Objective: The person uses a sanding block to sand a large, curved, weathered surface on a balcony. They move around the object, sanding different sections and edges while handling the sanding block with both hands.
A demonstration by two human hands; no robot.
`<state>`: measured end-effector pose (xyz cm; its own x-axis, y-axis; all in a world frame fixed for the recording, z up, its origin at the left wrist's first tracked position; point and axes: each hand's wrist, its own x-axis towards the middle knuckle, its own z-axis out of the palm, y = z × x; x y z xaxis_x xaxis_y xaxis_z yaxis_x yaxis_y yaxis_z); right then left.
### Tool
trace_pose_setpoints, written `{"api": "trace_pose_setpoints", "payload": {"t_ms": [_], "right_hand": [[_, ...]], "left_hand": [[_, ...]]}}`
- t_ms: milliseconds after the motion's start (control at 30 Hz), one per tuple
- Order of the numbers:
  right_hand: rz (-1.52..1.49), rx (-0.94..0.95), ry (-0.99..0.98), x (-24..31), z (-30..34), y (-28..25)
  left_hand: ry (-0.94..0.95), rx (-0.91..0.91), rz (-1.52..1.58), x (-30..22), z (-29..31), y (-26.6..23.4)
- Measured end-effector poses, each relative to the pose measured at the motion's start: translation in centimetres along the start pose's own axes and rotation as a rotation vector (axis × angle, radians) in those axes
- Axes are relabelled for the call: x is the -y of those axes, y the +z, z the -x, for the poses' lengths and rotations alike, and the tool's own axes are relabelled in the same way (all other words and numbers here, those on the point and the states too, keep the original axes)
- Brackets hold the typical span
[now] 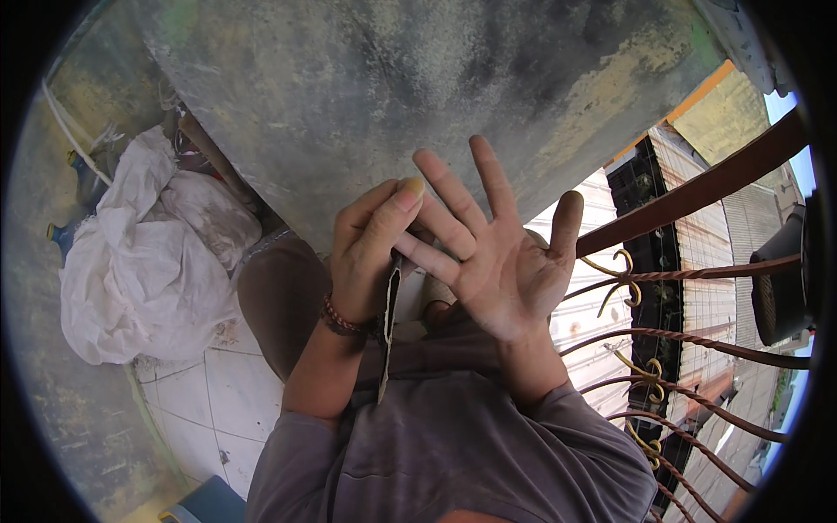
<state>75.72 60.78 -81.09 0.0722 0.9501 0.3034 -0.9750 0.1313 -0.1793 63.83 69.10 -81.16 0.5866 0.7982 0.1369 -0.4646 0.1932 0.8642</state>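
Note:
My left hand [370, 240], with a braided bracelet [338, 318] at its wrist, is closed, its thumb against the tip of my right ring finger. From its palm side hangs a thin, flat strip [389, 331], seen almost edge-on, dark with a pale, rough edge. What it is made of I cannot tell. My right hand [506, 253] is spread with its palm up toward me and its thumb out to the right. Its index and middle fingers point up, while the ring and little fingers reach across to my left hand. Some left fingers are hidden behind the hand.
Ahead rises a stained grey wall [436, 70]. White sacks [144, 279] lie heaped at the left on tiles [192, 392]. A blue container [209, 503] is at the lower left. Close on the right is a brown metal railing [697, 344] with curled ornaments, rusty roofing beyond.

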Motion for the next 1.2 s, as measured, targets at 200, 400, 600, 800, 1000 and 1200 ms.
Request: {"api": "trace_pose_setpoints", "payload": {"t_ms": [200,400,600,800,1000,1200], "right_hand": [[0.026,-0.028,-0.014,-0.3,-0.2,0.2],[0.055,-0.02,-0.04,-0.5,-0.3,-0.2],[0.089,-0.056,-0.071,-0.5,-0.6,-0.6],[0.575,-0.162,-0.04,0.0,-0.4,-1.2],[1.202,-0.604,-0.121,0.2,2.1,-4.1],[1.406,-0.478,-0.117,0.1,5.8,-8.1]], "left_hand": [[-0.021,-0.053,0.041,0.8,0.1,-0.3],[-0.036,-0.043,0.026,1.6,0.5,-0.2],[-0.075,-0.033,0.051,2.6,0.8,0.6],[-0.062,-0.039,0.045,3.8,0.7,-0.3],[-0.149,-0.29,0.25,5.2,-0.6,-2.9],[-0.227,-0.494,0.18,5.9,-1.3,-3.2]]}}
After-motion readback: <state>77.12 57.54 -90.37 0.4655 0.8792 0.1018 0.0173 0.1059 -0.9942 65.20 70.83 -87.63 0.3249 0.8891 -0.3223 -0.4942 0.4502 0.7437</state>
